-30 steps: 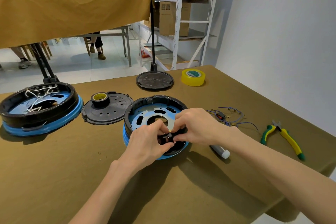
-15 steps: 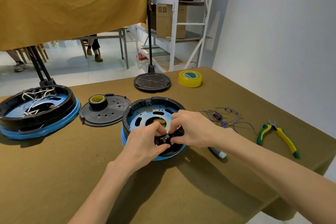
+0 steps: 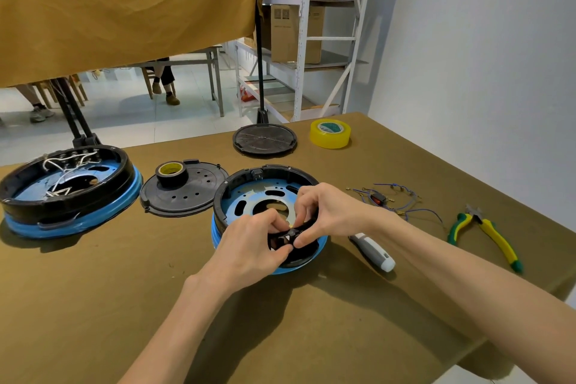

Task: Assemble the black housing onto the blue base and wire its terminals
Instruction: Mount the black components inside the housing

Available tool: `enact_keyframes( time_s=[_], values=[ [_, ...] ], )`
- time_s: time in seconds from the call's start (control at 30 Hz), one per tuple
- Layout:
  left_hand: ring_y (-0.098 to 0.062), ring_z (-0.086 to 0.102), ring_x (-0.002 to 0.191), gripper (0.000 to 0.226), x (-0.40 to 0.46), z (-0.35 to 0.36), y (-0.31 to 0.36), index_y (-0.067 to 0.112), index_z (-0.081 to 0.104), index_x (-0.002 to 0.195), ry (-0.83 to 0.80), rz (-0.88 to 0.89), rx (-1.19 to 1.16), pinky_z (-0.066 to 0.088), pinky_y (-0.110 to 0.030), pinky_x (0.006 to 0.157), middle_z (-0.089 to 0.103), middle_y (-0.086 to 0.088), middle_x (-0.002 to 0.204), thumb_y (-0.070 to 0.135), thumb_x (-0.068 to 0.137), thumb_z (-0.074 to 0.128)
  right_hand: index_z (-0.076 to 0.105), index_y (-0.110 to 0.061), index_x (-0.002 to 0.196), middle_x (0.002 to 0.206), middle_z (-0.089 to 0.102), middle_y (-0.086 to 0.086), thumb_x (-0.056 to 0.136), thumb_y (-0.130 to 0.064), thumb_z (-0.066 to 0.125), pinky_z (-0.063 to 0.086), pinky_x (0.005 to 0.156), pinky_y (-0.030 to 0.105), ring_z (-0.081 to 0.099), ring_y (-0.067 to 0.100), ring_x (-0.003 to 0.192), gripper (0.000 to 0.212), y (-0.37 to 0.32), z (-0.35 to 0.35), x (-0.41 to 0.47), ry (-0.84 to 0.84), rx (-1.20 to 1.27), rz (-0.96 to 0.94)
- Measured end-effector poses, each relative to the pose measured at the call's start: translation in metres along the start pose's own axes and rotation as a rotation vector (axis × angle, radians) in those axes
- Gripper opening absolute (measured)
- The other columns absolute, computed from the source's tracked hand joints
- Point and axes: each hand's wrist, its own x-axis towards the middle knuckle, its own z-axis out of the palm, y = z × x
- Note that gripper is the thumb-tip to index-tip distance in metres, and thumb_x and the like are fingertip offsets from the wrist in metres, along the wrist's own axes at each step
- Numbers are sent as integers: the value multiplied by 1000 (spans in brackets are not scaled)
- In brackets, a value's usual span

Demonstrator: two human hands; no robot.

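Note:
A black ring housing (image 3: 249, 176) sits on a round blue base (image 3: 218, 235) in the middle of the table, with a blue inner plate (image 3: 249, 199) showing inside. Both my hands meet over its near rim. My left hand (image 3: 252, 246) and my right hand (image 3: 324, 212) pinch a small black terminal part (image 3: 285, 235) there with fingertips and thumbs. What lies under the fingers is hidden. A loose bundle of blue wires with a red piece (image 3: 385, 201) lies to the right of the housing.
A second housing on a blue base with white wires (image 3: 67, 187) stands at the left. A black cover with a tape roll (image 3: 182, 190), another black disc (image 3: 265, 139), yellow tape (image 3: 330, 133), a grey-white tool (image 3: 372, 251) and green-yellow pliers (image 3: 486, 231) lie around.
Both hands have stayed on the small part at the near rim, with only slight finger shifts. The view has tilted a little, so the table things sit lower in the frame.

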Motion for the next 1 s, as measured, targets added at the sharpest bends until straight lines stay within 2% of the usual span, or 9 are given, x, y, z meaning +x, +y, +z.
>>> enact_keyframes(
  time_s=[0.13, 0.23, 0.33, 0.43, 0.53, 0.63, 0.77, 0.9, 1.0],
  values=[
    [0, 65, 87, 41, -2, 4, 2, 35, 59, 105, 39, 24, 56, 55, -17, 74, 66, 22, 91, 56, 77, 80, 73, -28, 70, 89, 60, -4, 73, -20, 94, 46, 65, 23, 53, 4, 71, 23, 1, 0, -1, 1, 35, -20],
    [0, 66, 83, 38, -3, 9, 4, 32, 61, 102, 119, 34, 69, 51, -12, 72, 69, 19, 90, 50, 78, 83, 75, -25, 72, 94, 62, 0, 72, -20, 94, 51, 67, 30, 57, 13, 78, 20, 0, 2, -3, 20, 44, -26],
    [-1, 68, 84, 36, -3, 10, 3, 31, 61, 103, 121, 70, 74, 52, -11, 70, 72, 16, 92, 46, 79, 84, 76, -27, 74, 102, 62, 0, 73, -22, 93, 55, 77, 37, 61, 20, 89, 18, -1, 1, -4, 41, 23, -22],
    [0, 68, 84, 37, -5, 8, 1, 33, 59, 107, 102, 107, 85, 46, -7, 69, 74, 17, 94, 47, 81, 82, 79, -36, 81, 104, 62, -7, 78, -25, 89, 52, 84, 25, 61, 10, 96, 15, 2, -5, -8, 12, -17, -12],
    [0, 69, 82, 36, -6, 5, 4, 34, 59, 108, 118, 130, 70, 49, -8, 69, 73, 19, 91, 58, 84, 72, 78, -42, 87, 107, 59, -12, 80, -26, 87, 49, 85, 19, 59, 6, 101, 19, 3, -10, -8, -18, -58, -3],
    [0, 67, 73, 38, -8, 8, 8, 32, 63, 103, 186, 107, 24, 54, -14, 65, 72, 18, 81, 67, 86, 62, 76, -45, 91, 106, 61, -9, 81, -24, 86, 53, 87, 27, 60, 10, 100, 25, 2, -14, -5, -73, -88, -11],
    [-2, 65, 69, 29, -6, 15, 10, 29, 66, 93, 256, 83, 31, 54, -21, 62, 69, 17, 75, 57, 86, 71, 80, -41, 91, 104, 62, -8, 83, -25, 86, 55, 85, 38, 62, 13, 98, 19, 5, -16, -4, -64, -70, -19],
    [0, 64, 69, 29, -4, 16, 8, 30, 67, 91, 260, 48, 25, 54, -22, 60, 69, 19, 75, 59, 86, 69, 78, -39, 97, 112, 59, -12, 86, -28, 84, 53, 92, 32, 59, 8, 108, 16, 13, -13, -9, -33, -102, -57],
    [0, 64, 68, 34, -5, 16, 8, 33, 63, 91, 250, 56, 48, 54, -21, 59, 68, 19, 75, 65, 84, 64, 78, -34, 103, 116, 55, -13, 83, -35, 86, 50, 95, 29, 55, 4, 111, 22, 19, -12, -12, 7, -193, -70]
  ],
)
